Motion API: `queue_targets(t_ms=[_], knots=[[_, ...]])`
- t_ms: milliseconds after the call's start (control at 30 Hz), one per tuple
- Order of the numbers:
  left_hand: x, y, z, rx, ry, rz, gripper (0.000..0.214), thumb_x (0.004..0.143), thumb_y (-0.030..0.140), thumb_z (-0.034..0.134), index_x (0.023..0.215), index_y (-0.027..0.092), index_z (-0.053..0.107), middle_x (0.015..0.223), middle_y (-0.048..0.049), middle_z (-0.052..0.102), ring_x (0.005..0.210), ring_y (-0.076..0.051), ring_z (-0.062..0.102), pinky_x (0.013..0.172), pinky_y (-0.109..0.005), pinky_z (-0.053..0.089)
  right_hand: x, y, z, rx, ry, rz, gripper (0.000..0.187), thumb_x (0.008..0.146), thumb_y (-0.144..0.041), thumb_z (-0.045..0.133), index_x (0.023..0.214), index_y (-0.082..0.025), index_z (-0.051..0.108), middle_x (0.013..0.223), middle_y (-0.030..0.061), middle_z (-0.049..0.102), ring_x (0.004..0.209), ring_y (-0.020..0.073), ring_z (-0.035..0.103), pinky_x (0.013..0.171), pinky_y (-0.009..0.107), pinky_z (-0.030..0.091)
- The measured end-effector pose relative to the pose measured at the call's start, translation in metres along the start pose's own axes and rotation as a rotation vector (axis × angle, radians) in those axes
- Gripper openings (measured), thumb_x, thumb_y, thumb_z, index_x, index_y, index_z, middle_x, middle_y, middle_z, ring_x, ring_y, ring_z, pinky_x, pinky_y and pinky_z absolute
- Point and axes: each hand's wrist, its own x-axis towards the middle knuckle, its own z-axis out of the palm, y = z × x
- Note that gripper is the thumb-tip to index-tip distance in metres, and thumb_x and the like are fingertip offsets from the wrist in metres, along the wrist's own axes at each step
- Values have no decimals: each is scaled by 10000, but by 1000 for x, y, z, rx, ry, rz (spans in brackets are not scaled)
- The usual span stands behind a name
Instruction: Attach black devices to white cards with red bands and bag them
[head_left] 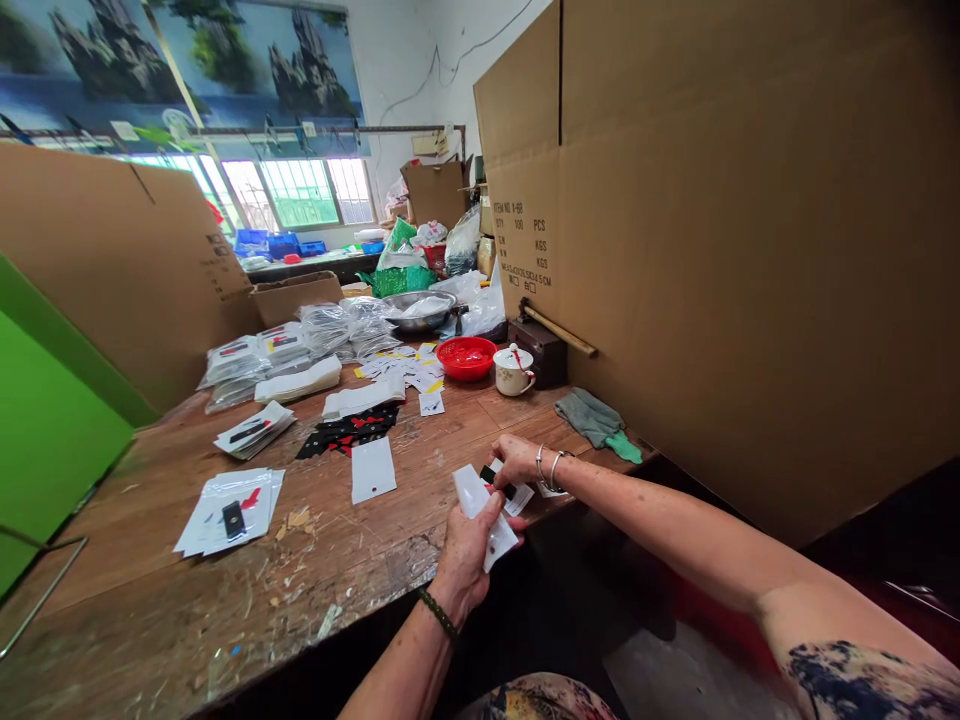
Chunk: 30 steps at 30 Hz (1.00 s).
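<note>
My left hand (471, 545) is closed around a flat white packet (474, 497), thumb on top, near the table's front edge. Just beyond it, my right hand (516, 460) pinches a small black flat piece (498, 482) with a bit of red under it. White printed cards (519, 498) lie below that hand at the edge. A single white packet (373, 470) rests flat to the left. Farther left is a pile of filled packets (231, 512), showing a black piece and a red shape. Loose black and red pieces (352, 428) form a heap behind.
Cardboard boxes wall in the right (720, 250) and left (105, 260) sides. Toward the back stand a red basket (466, 358), a lidded cup (514, 372), a metal pan (421, 312) and bagged stacks (259, 352). A hammer (559, 328) and grey gloves (592, 416) lie right.
</note>
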Motion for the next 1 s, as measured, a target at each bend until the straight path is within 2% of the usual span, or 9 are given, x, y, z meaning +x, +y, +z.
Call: queue_targets(t_ms=[100, 200, 333, 467, 567, 667, 767, 867, 1000], knots=[[-3, 9, -9, -54, 56, 30, 359, 669, 253, 785, 936, 127, 582, 747, -70, 700, 539, -164, 653, 548, -304, 567, 0, 2, 2, 127, -20, 15, 174, 530, -129, 761, 656, -180, 652, 545, -30, 633, 504, 126, 573, 449, 204, 379], [3, 16, -18, 85, 101, 109, 287, 678, 216, 744, 881, 152, 551, 600, -33, 660, 494, -162, 621, 526, -288, 532, 3, 5, 5, 219, -38, 27, 168, 519, -126, 763, 628, -178, 647, 495, -39, 608, 469, 117, 555, 426, 196, 374], [20, 21, -24, 565, 108, 224, 155, 681, 174, 668, 750, 192, 531, 521, 8, 597, 466, -151, 568, 492, -253, 443, 8, 6, 9, 305, -79, 22, 155, 518, -107, 743, 620, -177, 650, 495, -41, 621, 475, 118, 565, 422, 188, 386], [31, 24, -22, 1209, 174, 463, 158, 658, 140, 658, 792, 197, 597, 750, -67, 688, 717, -220, 650, 622, -283, 429, 8, 6, 12, 368, -105, 0, 132, 536, -98, 727, 628, -169, 665, 537, -34, 651, 506, 118, 577, 454, 189, 407], [34, 26, -19, 1431, 197, 467, 158, 718, 154, 604, 870, 195, 618, 843, -110, 699, 828, -262, 657, 662, -310, 416, 5, 5, 15, 412, -122, -30, 145, 539, -68, 706, 650, -160, 686, 571, -40, 661, 524, 107, 572, 480, 184, 410], [37, 27, -21, 1343, 206, 427, 168, 668, 110, 624, 815, 193, 612, 781, -87, 679, 799, -251, 648, 646, -302, 406, 2, 2, 18, 454, -133, -53, 155, 537, -61, 708, 656, -160, 690, 558, -57, 647, 524, 96, 562, 488, 175, 400], [39, 31, -27, 1000, 153, 354, 234, 558, 51, 669, 729, 184, 582, 666, -30, 633, 663, -202, 621, 580, -273, 403, -1, -1, 20, 496, -117, -49, 157, 551, -63, 709, 663, -163, 664, 537, -69, 630, 513, 86, 552, 479, 168, 390], [37, 37, -34, 678, 79, 236, 238, 555, 93, 689, 749, 168, 574, 573, 6, 602, 475, -146, 545, 471, -255, 390, -6, -6, 22, 539, -119, -33, 184, 565, -90, 725, 711, -168, 644, 535, -70, 626, 500, 90, 557, 471, 173, 399], [33, 42, -38, 402, 85, 201, 274, 509, 115, 740, 723, 151, 572, 533, 14, 596, 393, -104, 486, 404, -231, 369, -16, -14, 25, 767, -251, -76, 212, 579, -215, 772, 739, -154, 646, 587, -39, 658, 511, 103, 580, 513, 206, 456]])
